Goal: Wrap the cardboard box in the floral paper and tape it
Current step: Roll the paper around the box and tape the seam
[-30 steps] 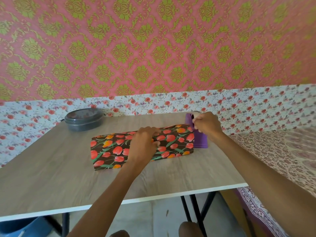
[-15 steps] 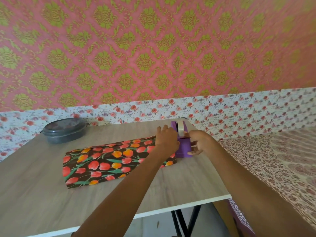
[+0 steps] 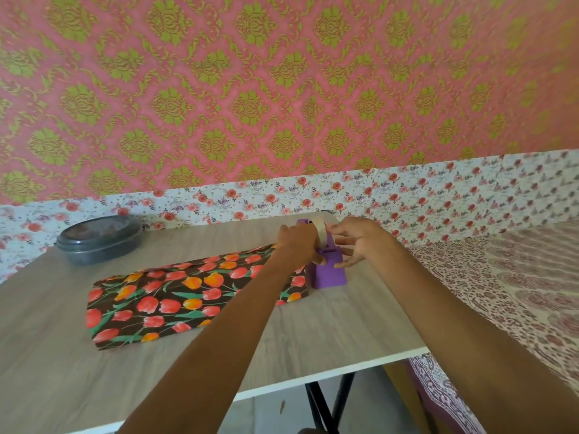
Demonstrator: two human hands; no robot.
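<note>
- Head view: the left hand [image 3: 297,245] reaches over the right end of the parcel, its fingers [image 3: 289,230] curled round the left side of the tape roll [image 3: 320,235] and the tape dispenser [image 3: 327,274].
- The right hand [image 3: 360,242] is at the dispenser's right side with its fingers half spread. The upper tips are at the top of the roll and one lower digit is against the purple body. Whether they pinch any tape cannot be told.
- The dispenser is a blocky, matt purple plastic stand with the pale roll upright in it. It stands on the surface [image 3: 329,333], touching the parcel's right end.
- The floral paper [image 3: 188,292] has red and orange tulips on black. It covers a long, flat box shape lying mid-surface, with a fold line along the top.
- The surface is pale wood grain with a white edge.
- A round grey lidded container [image 3: 98,239] sits at the far left corner.
</note>
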